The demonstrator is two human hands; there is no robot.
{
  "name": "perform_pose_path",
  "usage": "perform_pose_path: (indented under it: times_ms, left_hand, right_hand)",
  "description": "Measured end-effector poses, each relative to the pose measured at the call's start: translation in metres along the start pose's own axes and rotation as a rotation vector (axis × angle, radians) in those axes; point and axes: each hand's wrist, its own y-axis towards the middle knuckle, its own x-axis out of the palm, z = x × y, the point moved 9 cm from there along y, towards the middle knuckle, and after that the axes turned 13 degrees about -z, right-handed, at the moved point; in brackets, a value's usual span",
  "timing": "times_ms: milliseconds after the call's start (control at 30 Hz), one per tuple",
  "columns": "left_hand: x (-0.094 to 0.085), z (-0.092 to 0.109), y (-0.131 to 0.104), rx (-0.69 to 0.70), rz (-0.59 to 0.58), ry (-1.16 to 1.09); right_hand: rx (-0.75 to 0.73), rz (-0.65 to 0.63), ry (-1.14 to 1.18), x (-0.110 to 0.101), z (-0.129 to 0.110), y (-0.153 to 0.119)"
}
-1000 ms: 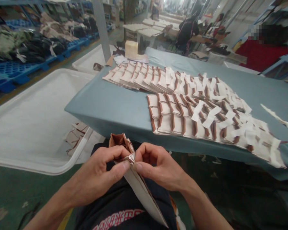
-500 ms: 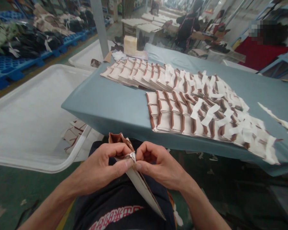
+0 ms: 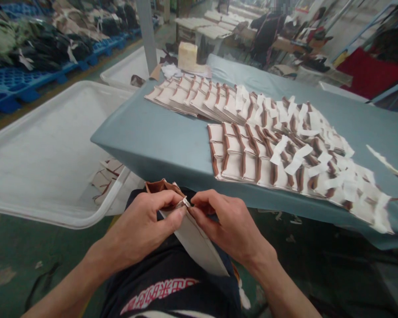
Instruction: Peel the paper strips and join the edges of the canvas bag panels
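A cream fabric piece with brown edging (image 3: 199, 240) hangs over my lap, its brown upper end sticking out past my fingers. My left hand (image 3: 149, 221) pinches its edge between thumb and forefinger, beside a small white bit. Close by on the right, my right hand (image 3: 223, 221) has thumb and forefinger closed on the same edge. Exactly what lies between the right fingertips is too small to tell. Beyond my hands, two rows of overlapping cream and brown pieces (image 3: 232, 165) lie on the blue-grey table, several with white strips on top.
The blue-grey table (image 3: 146, 137) stands in front. At left is a large white bin (image 3: 49, 132) with cream and brown pieces (image 3: 108, 179) inside. Blue pallets (image 3: 13, 84) hold dark bundles farther back. A yellowish block (image 3: 187, 55) sits at the table's far end. A person (image 3: 268, 33) is behind.
The view has shifted slightly, so the table appears farther right. The hanging piece has turned to show more of its pale face. Both hands still hold its edge, the right fingers now closer around it.
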Motion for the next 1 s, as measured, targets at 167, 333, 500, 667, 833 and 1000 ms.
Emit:
perform_pose_path:
  times_ms: [167, 333, 500, 667, 833, 1000]
  left_hand:
    - [0.001, 0.01, -0.003, 0.009, 0.054, 0.18]
    - [-0.003, 0.014, -0.009, 0.026, 0.146, 0.258]
    - [-0.008, -0.008, -0.012, -0.035, 0.143, 0.025]
    - [-0.009, -0.019, -0.015, -0.067, 0.096, -0.093]
    - [-0.014, -0.018, -0.019, -0.057, 0.128, -0.087]
    - [-0.019, -0.014, -0.021, -0.054, 0.108, -0.041]
  right_hand:
    - [-0.17, -0.034, -0.412, 0.001, -0.025, 0.001]
    - [-0.024, -0.12, -0.223, 0.005, -0.015, 0.014]
    - [0.244, -0.222, 0.448, 0.036, 0.021, 0.026]
    - [0.294, -0.273, 0.676, 0.055, 0.03, 0.031]
    - [0.204, -0.251, 0.567, 0.045, 0.014, 0.036]
    - [0.081, -0.196, 0.33, 0.032, -0.002, 0.036]
